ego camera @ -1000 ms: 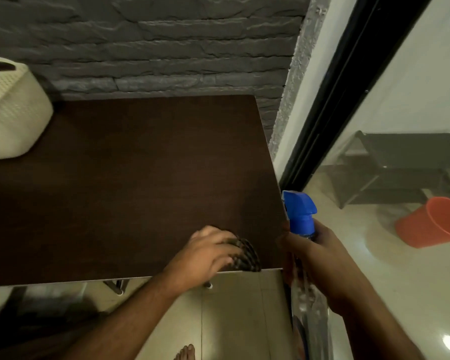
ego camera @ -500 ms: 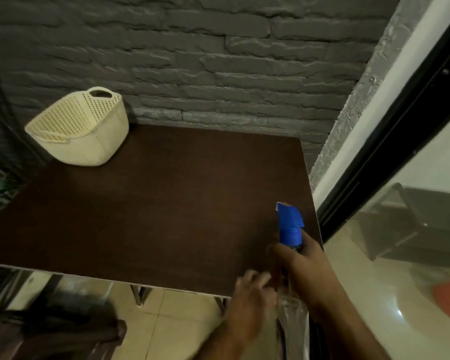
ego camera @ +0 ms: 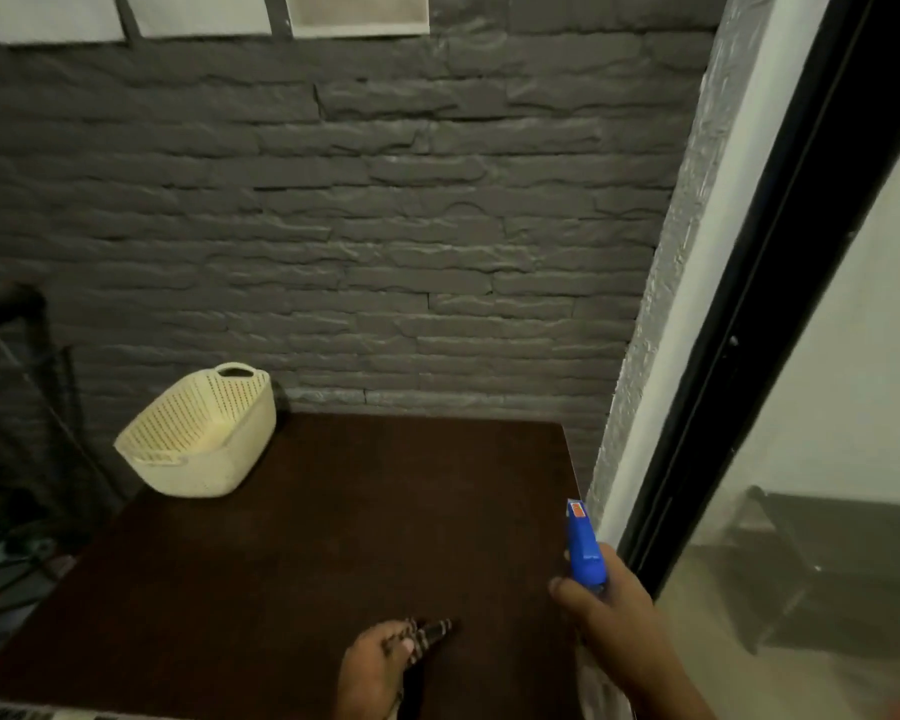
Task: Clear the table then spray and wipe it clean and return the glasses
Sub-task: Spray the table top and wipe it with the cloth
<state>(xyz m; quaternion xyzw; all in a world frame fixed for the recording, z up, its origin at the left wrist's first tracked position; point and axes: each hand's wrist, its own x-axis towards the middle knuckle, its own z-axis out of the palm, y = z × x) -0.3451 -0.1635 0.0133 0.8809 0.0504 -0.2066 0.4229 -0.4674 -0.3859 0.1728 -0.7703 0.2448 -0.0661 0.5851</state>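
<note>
The dark brown table (ego camera: 307,553) fills the lower middle of the view. My left hand (ego camera: 375,667) rests near the table's front edge and grips a dark checked cloth (ego camera: 430,634). At the table's right edge my right hand (ego camera: 609,621) holds a spray bottle with a blue trigger head (ego camera: 583,545), nozzle pointing away from me. A cream perforated basket (ego camera: 204,433) stands at the table's back left corner. No glasses are in view.
A grey brick wall (ego camera: 385,226) runs behind the table. To the right stands a black-framed glass door (ego camera: 749,330), with a dark low shelf (ego camera: 827,553) behind the glass. A dark metal rack (ego camera: 17,407) sits at the left.
My view has tilted upward toward the wall. My left hand has come back onto the table with the cloth, left of the bottle. The spray bottle stays in my right hand.
</note>
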